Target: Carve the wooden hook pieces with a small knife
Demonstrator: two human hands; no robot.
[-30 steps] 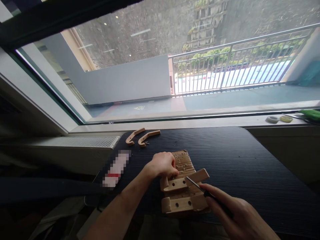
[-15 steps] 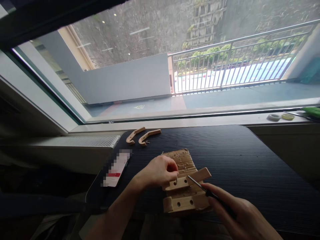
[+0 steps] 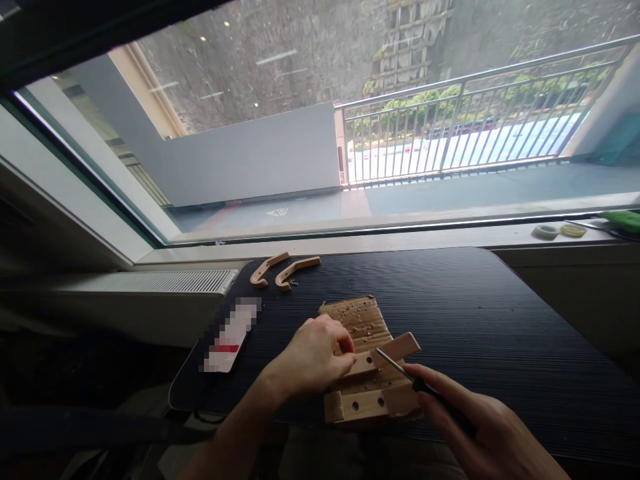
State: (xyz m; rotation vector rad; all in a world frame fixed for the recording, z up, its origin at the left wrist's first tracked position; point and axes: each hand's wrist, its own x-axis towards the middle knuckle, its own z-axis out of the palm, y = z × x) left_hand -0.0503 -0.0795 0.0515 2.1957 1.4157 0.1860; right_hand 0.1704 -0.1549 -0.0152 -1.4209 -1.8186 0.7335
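Observation:
My right hand [image 3: 475, 407] grips the black handle of a screwdriver [image 3: 400, 367]. Its metal shaft points up and left, the tip over the upper wooden hook [image 3: 400, 350]. Closed in a pinch, my left hand [image 3: 315, 353] is at that hook's left hole and covers it; the small screw between the fingertips is now hidden by them. The hook's other hole is visible. Nearer to me lies a second wooden hook [image 3: 367, 407] with two dark holes. Both hooks rest on a piece of corrugated cardboard [image 3: 350, 310] scattered with small bits.
Two more wooden hooks [image 3: 265, 269] lie at the back left of the black table [image 3: 475, 313], with small screws [image 3: 294, 283] beside them. A phone-like pale object [image 3: 233, 337], partly blurred, is at the left. Tape rolls [image 3: 573, 230] sit on the windowsill [image 3: 350, 243].
My left hand has lowered onto the upper hook, covering its left hole and the screw that showed below the fingertips. The screwdriver is held nearly still.

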